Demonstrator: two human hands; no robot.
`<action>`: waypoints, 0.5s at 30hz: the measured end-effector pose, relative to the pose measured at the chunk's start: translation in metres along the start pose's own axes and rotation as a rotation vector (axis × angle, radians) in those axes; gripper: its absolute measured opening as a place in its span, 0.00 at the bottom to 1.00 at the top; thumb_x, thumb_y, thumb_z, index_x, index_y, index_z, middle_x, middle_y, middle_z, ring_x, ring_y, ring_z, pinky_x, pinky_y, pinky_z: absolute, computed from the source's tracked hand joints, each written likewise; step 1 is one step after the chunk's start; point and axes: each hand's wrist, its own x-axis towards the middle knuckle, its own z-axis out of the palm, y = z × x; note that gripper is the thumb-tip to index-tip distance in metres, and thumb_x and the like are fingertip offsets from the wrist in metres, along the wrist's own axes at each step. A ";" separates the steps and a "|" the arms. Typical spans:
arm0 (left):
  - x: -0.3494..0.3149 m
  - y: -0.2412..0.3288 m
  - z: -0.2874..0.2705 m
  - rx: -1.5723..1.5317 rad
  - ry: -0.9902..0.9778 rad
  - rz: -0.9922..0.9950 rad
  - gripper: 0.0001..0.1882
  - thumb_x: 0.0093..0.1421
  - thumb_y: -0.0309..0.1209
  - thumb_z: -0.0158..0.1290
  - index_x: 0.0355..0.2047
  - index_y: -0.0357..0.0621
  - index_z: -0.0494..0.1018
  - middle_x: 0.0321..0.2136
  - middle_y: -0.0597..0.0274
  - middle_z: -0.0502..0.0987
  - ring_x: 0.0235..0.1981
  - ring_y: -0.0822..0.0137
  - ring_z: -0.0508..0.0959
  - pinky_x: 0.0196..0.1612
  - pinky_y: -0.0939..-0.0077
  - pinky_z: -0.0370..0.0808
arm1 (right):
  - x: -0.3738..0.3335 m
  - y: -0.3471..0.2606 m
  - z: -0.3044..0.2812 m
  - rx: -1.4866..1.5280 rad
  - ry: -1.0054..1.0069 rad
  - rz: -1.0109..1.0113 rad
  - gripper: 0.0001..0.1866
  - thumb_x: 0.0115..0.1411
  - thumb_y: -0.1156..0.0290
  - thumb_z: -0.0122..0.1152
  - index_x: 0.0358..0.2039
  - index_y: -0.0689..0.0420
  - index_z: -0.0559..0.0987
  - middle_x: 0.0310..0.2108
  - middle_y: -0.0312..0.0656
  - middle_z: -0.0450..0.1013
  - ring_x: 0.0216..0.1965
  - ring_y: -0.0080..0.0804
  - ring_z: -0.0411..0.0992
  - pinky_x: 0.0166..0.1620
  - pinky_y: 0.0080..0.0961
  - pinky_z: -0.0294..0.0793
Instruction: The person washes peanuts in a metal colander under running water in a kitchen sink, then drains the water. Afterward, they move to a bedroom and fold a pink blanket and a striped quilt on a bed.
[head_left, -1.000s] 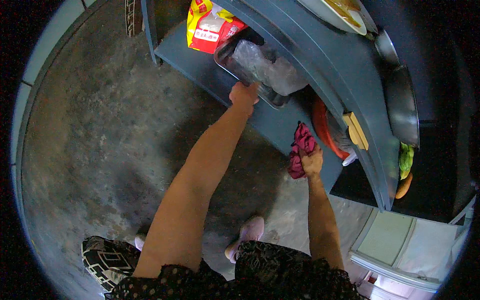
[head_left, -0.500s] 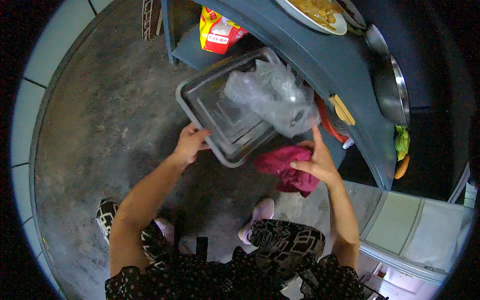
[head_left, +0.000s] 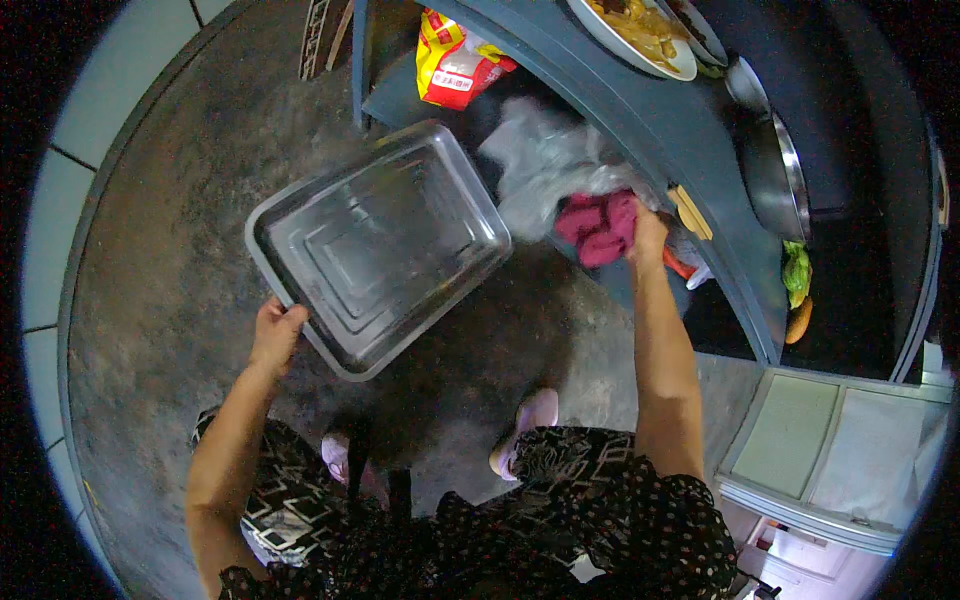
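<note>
My left hand grips the near-left edge of a clear rectangular plastic tray or lid, fingers closed on its rim. It is held tilted above the floor with nothing in it. At the right, my right hand is closed on a crumpled dark red cloth. Just beyond the cloth is a crumpled clear plastic bag, blurred, by the lower shelf. Whether my right fingers also hold the bag cannot be made out.
A dark counter curves along the right, bearing a plate of food, a metal bowl and green vegetables. Beneath it stands a red-yellow package. Yellow wooden pieces sit at its edge. A white cabinet is lower right.
The tray has swung left and toward me with my left hand, away from the plastic bag. My right hand has carried the cloth forward, up against the bag near the shelf.
</note>
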 end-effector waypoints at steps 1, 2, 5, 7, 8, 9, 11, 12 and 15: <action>0.004 -0.007 -0.007 -0.046 0.012 0.016 0.14 0.49 0.22 0.45 0.38 0.40 0.68 0.31 0.66 0.73 0.31 0.71 0.72 0.34 0.77 0.70 | 0.011 -0.001 0.001 0.277 -0.206 -0.029 0.16 0.52 0.69 0.57 0.42 0.57 0.71 0.39 0.38 0.70 0.37 0.31 0.71 0.39 0.31 0.73; 0.009 -0.015 -0.018 -0.085 0.024 0.032 0.13 0.49 0.22 0.45 0.38 0.40 0.68 0.31 0.66 0.72 0.30 0.71 0.72 0.33 0.76 0.70 | 0.018 -0.006 0.001 0.223 -0.195 0.008 0.16 0.53 0.69 0.57 0.43 0.57 0.71 0.39 0.37 0.70 0.39 0.30 0.70 0.41 0.32 0.72; 0.007 -0.002 -0.028 -0.076 0.097 -0.075 0.12 0.49 0.24 0.46 0.37 0.38 0.66 0.29 0.63 0.71 0.28 0.69 0.72 0.29 0.73 0.71 | 0.025 -0.007 -0.030 -0.010 -0.331 -0.011 0.15 0.55 0.70 0.54 0.44 0.56 0.71 0.39 0.36 0.71 0.40 0.30 0.70 0.44 0.37 0.71; 0.002 0.011 -0.026 -0.107 0.137 -0.076 0.13 0.49 0.26 0.46 0.38 0.38 0.66 0.28 0.62 0.71 0.27 0.68 0.72 0.27 0.74 0.72 | 0.021 -0.001 -0.054 -0.096 -0.300 0.209 0.19 0.50 0.71 0.60 0.44 0.58 0.70 0.40 0.39 0.71 0.41 0.32 0.69 0.43 0.35 0.71; 0.002 0.006 -0.036 -0.115 0.149 -0.065 0.14 0.50 0.26 0.46 0.39 0.39 0.66 0.27 0.62 0.70 0.26 0.68 0.71 0.26 0.76 0.72 | -0.016 -0.010 -0.036 -0.249 -0.214 0.243 0.22 0.48 0.72 0.62 0.45 0.59 0.69 0.40 0.40 0.70 0.41 0.33 0.69 0.43 0.33 0.71; 0.006 0.006 -0.034 -0.123 0.173 -0.062 0.14 0.50 0.26 0.46 0.39 0.39 0.66 0.26 0.62 0.70 0.25 0.68 0.71 0.25 0.76 0.72 | -0.058 -0.024 -0.026 -0.286 -0.209 0.137 0.34 0.42 0.72 0.67 0.50 0.60 0.64 0.44 0.42 0.68 0.43 0.36 0.67 0.44 0.32 0.70; 0.008 0.010 -0.022 -0.140 0.184 -0.055 0.14 0.50 0.27 0.46 0.39 0.39 0.66 0.25 0.63 0.70 0.23 0.68 0.71 0.24 0.77 0.71 | -0.071 -0.021 -0.055 -0.732 -0.178 -0.172 0.46 0.37 0.72 0.70 0.57 0.59 0.56 0.52 0.48 0.61 0.50 0.39 0.62 0.46 0.35 0.68; 0.014 -0.001 -0.032 -0.167 0.151 -0.050 0.14 0.50 0.27 0.46 0.38 0.37 0.66 0.24 0.60 0.70 0.21 0.67 0.71 0.22 0.78 0.69 | -0.084 -0.029 -0.051 -0.699 -0.214 -0.147 0.44 0.38 0.72 0.70 0.56 0.60 0.59 0.51 0.48 0.62 0.48 0.38 0.64 0.45 0.33 0.69; 0.023 -0.004 -0.036 -0.062 0.161 -0.071 0.13 0.49 0.28 0.46 0.36 0.36 0.66 0.22 0.59 0.71 0.18 0.68 0.70 0.20 0.77 0.66 | -0.101 -0.057 -0.048 -0.422 -0.286 0.068 0.33 0.43 0.74 0.67 0.51 0.61 0.66 0.45 0.46 0.68 0.40 0.33 0.70 0.40 0.28 0.73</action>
